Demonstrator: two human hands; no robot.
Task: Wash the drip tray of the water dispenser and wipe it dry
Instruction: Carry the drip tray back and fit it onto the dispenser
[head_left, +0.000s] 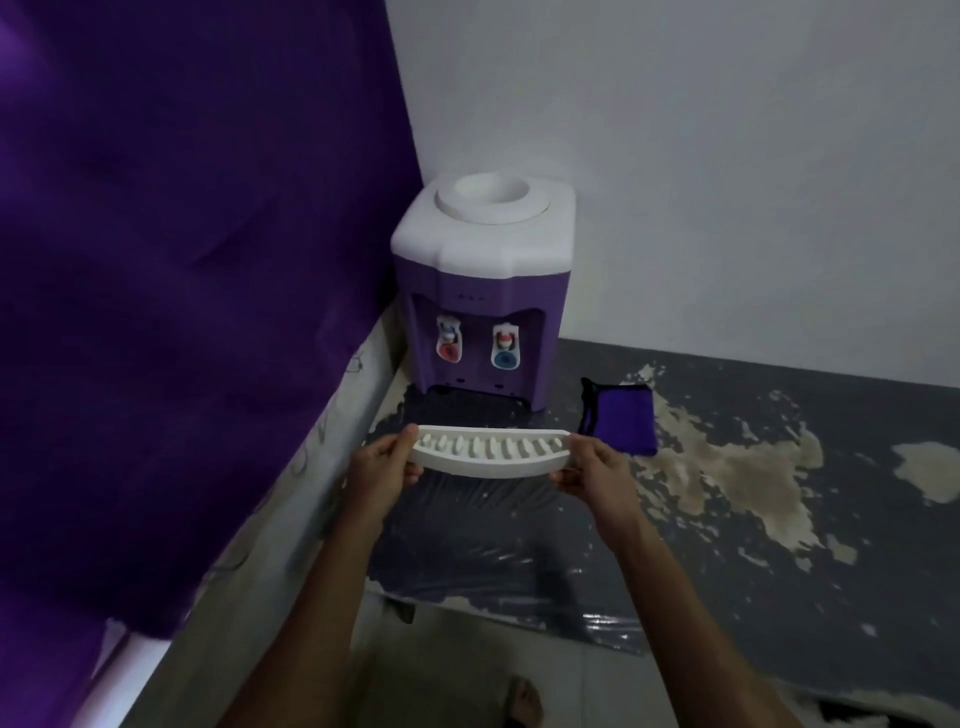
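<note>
A white slotted drip tray is held level in the air, a short way in front of the purple and white water dispenser. My left hand grips its left end and my right hand grips its right end. The dispenser stands in the corner on a dark worn surface, with two taps on its front and an empty recess at its base. A folded purple cloth lies to the right of the dispenser, just behind the tray's right end.
A purple curtain hangs along the left over a pale ledge. The dark covering is peeled in large beige patches at right. A white wall stands behind. A bare foot shows on the tiled floor below.
</note>
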